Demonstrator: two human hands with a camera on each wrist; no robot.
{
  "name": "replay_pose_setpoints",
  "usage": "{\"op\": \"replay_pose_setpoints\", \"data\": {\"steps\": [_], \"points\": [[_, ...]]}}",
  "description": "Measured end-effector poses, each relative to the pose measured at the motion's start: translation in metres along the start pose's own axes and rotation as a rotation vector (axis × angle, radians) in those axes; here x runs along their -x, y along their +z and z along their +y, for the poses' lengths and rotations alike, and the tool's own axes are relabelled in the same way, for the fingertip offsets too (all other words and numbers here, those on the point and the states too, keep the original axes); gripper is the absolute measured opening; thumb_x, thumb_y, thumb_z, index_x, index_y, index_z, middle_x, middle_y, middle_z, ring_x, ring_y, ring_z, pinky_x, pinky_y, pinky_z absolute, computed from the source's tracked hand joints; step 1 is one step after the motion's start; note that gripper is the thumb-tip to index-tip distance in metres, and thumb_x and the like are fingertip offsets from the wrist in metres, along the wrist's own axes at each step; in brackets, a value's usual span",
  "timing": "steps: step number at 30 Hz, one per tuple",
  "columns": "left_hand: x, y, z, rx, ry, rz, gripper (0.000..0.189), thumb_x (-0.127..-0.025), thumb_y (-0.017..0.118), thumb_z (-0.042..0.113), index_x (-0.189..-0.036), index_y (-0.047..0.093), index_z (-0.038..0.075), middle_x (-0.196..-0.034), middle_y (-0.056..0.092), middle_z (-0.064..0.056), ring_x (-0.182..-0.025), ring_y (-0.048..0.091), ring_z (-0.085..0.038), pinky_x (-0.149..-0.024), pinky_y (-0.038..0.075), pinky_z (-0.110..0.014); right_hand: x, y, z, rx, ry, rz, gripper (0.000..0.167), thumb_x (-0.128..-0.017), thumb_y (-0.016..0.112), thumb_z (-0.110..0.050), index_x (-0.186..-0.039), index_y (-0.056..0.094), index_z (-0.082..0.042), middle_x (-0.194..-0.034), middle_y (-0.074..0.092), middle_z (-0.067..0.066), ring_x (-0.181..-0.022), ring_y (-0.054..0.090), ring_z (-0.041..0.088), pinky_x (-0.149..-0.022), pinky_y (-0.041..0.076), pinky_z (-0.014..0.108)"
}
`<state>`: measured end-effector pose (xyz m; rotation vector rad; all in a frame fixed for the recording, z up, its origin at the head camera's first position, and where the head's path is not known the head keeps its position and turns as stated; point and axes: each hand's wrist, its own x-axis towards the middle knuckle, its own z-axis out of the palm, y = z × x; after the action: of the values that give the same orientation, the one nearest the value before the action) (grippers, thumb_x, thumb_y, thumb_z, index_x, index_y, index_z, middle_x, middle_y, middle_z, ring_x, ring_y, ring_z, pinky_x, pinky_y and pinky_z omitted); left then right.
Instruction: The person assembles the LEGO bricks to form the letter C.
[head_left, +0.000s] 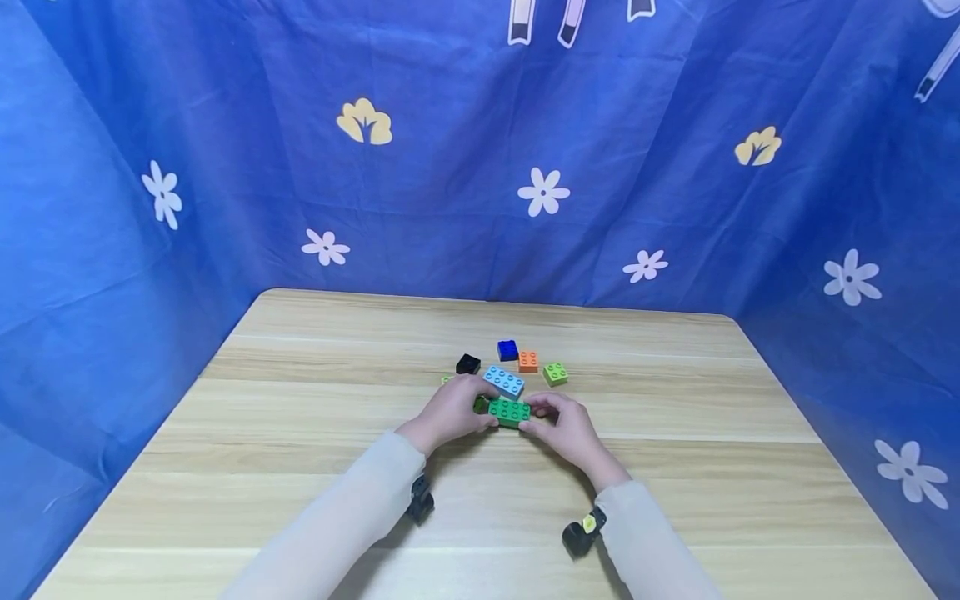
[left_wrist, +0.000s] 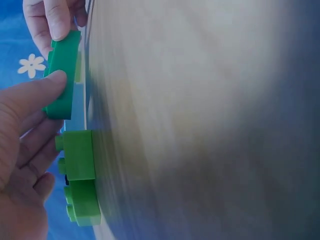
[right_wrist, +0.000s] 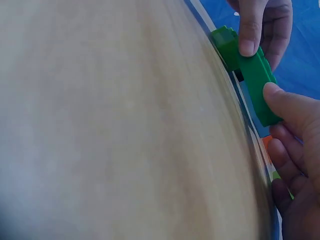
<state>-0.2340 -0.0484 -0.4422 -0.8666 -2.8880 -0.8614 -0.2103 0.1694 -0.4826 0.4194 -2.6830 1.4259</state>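
Note:
Both hands hold one dark green building brick (head_left: 510,412), eight-studded and studs up, between them. My left hand (head_left: 453,410) pinches its left end, thumb on the near side. At the right end, the thumb and fingers of my right hand (head_left: 566,429) pinch it the same way. In the left wrist view, other bricks show past its lower edge, so it is held just above the tabletop. Right behind it lies a light blue brick (head_left: 504,381). Beside my left fingers stand two lighter green bricks (left_wrist: 80,155), mostly hidden by that hand in the head view.
Farther back on the wooden table (head_left: 315,467) lie a black brick (head_left: 468,364), a dark blue brick (head_left: 507,350), an orange brick (head_left: 528,361) and a lime brick (head_left: 556,373). A blue patterned curtain (head_left: 450,208) hangs around the table's back and sides.

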Motion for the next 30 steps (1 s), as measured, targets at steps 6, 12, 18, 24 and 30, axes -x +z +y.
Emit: {"op": "replay_pose_setpoints", "data": {"steps": [6, 12, 18, 24, 30], "points": [[0.013, -0.003, 0.003, 0.015, 0.046, 0.033, 0.038, -0.074, 0.082, 0.023, -0.107, 0.07, 0.008, -0.109, 0.067, -0.005, -0.108, 0.057, -0.026, -0.097, 0.043, -0.042, 0.009, -0.001, -0.004, -0.033, 0.003, -0.009, 0.035, -0.075, 0.081, -0.017, -0.108, 0.068, -0.015, -0.097, 0.064, -0.006, -0.09, 0.061, 0.011, -0.088, 0.049, 0.035], [0.027, -0.004, 0.004, 0.037, 0.07, 0.032, 0.038, -0.073, 0.083, 0.022, -0.105, 0.07, 0.008, -0.102, 0.067, -0.002, -0.097, 0.059, -0.02, -0.09, 0.046, -0.037, 0.018, 0.0, -0.009, -0.045, -0.01, -0.041, 0.035, -0.075, 0.081, -0.021, -0.107, 0.068, -0.015, -0.096, 0.064, -0.007, -0.09, 0.061, 0.01, -0.086, 0.049, 0.034], [0.041, -0.004, 0.005, 0.066, 0.07, 0.016, 0.039, -0.071, 0.084, 0.022, -0.104, 0.07, 0.007, -0.101, 0.068, -0.002, -0.096, 0.06, -0.02, -0.089, 0.047, -0.04, 0.028, 0.002, -0.013, -0.023, -0.038, -0.079, 0.035, -0.076, 0.08, -0.029, -0.106, 0.068, -0.017, -0.096, 0.063, -0.008, -0.09, 0.06, 0.011, -0.087, 0.049, 0.036], [0.054, -0.003, 0.006, 0.097, 0.061, -0.009, 0.039, -0.07, 0.084, 0.023, -0.103, 0.07, 0.009, -0.099, 0.067, 0.0, -0.093, 0.059, -0.017, -0.088, 0.047, -0.038, 0.038, 0.005, -0.015, -0.004, -0.057, -0.113, 0.035, -0.076, 0.08, -0.032, -0.105, 0.068, -0.017, -0.095, 0.063, -0.011, -0.09, 0.059, 0.01, -0.087, 0.048, 0.034], [0.064, 0.0, 0.006, 0.125, 0.077, -0.025, 0.039, -0.068, 0.085, 0.021, -0.101, 0.07, 0.007, -0.094, 0.066, 0.002, -0.085, 0.059, -0.013, -0.08, 0.05, -0.032, 0.046, 0.006, -0.017, 0.015, -0.099, -0.131, 0.036, -0.074, 0.081, -0.033, -0.104, 0.069, -0.017, -0.094, 0.063, -0.013, -0.088, 0.059, 0.008, -0.085, 0.049, 0.031]]}}
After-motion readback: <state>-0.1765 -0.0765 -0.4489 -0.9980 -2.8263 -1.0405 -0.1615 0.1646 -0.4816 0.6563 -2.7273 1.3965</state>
